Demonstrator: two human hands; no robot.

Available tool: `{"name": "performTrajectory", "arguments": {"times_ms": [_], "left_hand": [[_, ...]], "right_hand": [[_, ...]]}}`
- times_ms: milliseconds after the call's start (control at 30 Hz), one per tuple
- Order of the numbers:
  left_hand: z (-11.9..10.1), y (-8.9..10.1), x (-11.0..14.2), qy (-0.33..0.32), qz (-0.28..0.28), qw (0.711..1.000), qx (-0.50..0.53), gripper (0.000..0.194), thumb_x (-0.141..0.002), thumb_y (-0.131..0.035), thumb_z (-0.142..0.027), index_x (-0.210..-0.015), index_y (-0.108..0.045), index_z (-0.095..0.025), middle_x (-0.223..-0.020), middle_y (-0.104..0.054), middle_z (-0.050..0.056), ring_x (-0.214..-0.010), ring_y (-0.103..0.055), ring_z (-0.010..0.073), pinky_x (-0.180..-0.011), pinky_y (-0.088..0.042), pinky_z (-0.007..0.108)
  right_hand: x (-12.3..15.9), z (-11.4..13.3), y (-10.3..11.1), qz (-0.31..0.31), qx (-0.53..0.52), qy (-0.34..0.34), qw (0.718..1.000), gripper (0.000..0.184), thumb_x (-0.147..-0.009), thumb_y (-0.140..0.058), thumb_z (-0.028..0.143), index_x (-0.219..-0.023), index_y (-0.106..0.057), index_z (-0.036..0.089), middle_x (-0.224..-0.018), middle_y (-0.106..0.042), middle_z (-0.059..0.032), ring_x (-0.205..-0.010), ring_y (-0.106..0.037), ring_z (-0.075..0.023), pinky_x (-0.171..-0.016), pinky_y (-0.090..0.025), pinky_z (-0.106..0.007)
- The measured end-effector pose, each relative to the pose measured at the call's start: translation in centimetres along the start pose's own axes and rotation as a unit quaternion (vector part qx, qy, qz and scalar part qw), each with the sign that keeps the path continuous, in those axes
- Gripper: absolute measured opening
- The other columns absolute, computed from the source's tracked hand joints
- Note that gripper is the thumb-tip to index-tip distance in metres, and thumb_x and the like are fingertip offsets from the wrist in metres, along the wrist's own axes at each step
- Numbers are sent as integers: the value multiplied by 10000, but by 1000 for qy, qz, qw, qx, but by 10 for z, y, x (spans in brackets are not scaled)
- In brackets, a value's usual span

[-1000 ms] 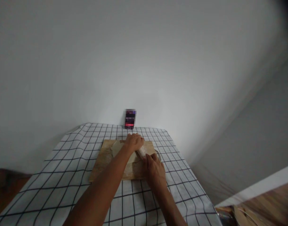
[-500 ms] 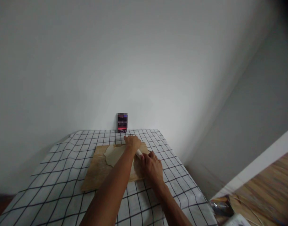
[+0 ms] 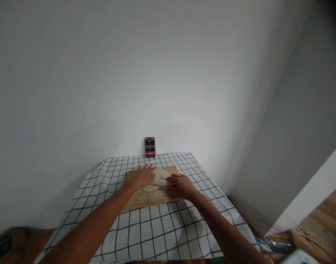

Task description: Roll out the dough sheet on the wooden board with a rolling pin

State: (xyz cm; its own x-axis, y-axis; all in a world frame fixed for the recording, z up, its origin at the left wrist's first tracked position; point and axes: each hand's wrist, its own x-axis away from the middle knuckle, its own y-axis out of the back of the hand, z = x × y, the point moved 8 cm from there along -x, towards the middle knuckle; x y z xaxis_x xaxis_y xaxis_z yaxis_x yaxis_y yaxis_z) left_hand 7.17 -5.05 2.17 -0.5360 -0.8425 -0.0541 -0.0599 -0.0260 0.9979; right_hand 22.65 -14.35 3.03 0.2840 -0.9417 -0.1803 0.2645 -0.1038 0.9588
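A sheet of pale dough (image 3: 160, 177) lies on a wooden board (image 3: 141, 201), and part of it looks folded or raised between my hands. My left hand (image 3: 145, 176) rests over the dough's left side, fingers spread and pointing away from me. At the right side of the dough, my right hand (image 3: 182, 186) has its fingers bent and closed on the edge. The rolling pin cannot be made out; it may be hidden under the hands or dough. Flour dusts the near part of the board.
A white checked cloth (image 3: 146, 234) covers the table. A phone with a blurred screen (image 3: 150, 147) leans against the white wall (image 3: 168, 91) behind the board. Low at the right are a clear plastic item (image 3: 277, 245) and a white object (image 3: 299, 257), beside the wooden floor (image 3: 325, 216).
Both hands have left the rolling pin, seen before under them. My left hand has moved left and opened onto the dough; my right has gone to its right edge. The view has shifted.
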Motion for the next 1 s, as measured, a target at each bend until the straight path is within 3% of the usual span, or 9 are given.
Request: {"name": "performTrajectory", "arguments": {"times_ms": [100, 200, 300, 433, 667, 833, 1000], "left_hand": [[19, 4, 31, 44, -68, 997, -18, 557, -1006, -338, -300, -1544, -483, -293, -1649, -416, 53, -1540, -351, 275, -1236, -279, 538], [31, 4, 48, 89, -117, 988, -36, 538, -1000, -343, -282, -1493, -556, -251, -1578, -520, 78, -1484, -443, 265, -1232, -302, 484], [37, 1, 42, 119, -117, 985, -45, 541, -993, -366, -289, -1496, -554, -219, -1576, -519, 98, -1473, -453, 313, -1215, -319, 533], [46, 0, 19, 145, -75, 986, -15, 508, -993, -397, -305, -1457, -578, -203, -1538, -566, 97, -1428, -511, 286, -1180, -387, 477], [56, -1, 3, 160, -85, 983, 12, 477, -1016, -414, -364, -1420, -594, -185, -1465, -635, 94, -1351, -580, 239, -1140, -431, 383], [53, 0, 5, 156, -94, 983, 10, 479, -1013, -422, -356, -1415, -607, -173, -1459, -639, 92, -1330, -591, 254, -1132, -439, 394], [39, 5, 17, 122, -126, 984, -20, 465, -990, -431, -290, -1399, -622, -178, -1443, -652, 75, -1331, -582, 246, -1158, -419, 396]], "right_hand": [[-13, 3, 4, 13, -15, 30, 999, 360, -988, -596, 565, -1075, -744, 248, -1048, -739, -31, -957, -686, -190, -831, -451, -264], [-28, 2, 2, -23, 3, -4, 1000, 445, -1054, -459, 550, -1017, -729, 199, -1052, -720, -74, -998, -663, -203, -869, -461, -282], [-42, -4, 0, -78, 32, -60, 995, 421, -1093, -354, 437, -1161, -685, 185, -1191, -672, -116, -1130, -610, -238, -959, -455, -359], [-64, -18, -14, -37, 38, -98, 994, 419, -1089, -312, 393, -1242, -655, 207, -1263, -646, -131, -1190, -589, -276, -975, -458, -459], [-88, -33, -22, -9, 9, -87, 996, 400, -1081, -338, 375, -1277, -659, 237, -1296, -660, -112, -1190, -616, -257, -970, -471, -416], [-84, -31, -24, -16, 15, -79, 997, 403, -1085, -336, 361, -1276, -675, 258, -1326, -669, -76, -1217, -607, -237, -1018, -448, -388], [-62, -23, -24, -48, 25, -79, 995, 394, -1065, -379, 299, -1343, -653, 247, -1402, -642, -66, -1294, -553, -217, -1105, -382, -372]]}}
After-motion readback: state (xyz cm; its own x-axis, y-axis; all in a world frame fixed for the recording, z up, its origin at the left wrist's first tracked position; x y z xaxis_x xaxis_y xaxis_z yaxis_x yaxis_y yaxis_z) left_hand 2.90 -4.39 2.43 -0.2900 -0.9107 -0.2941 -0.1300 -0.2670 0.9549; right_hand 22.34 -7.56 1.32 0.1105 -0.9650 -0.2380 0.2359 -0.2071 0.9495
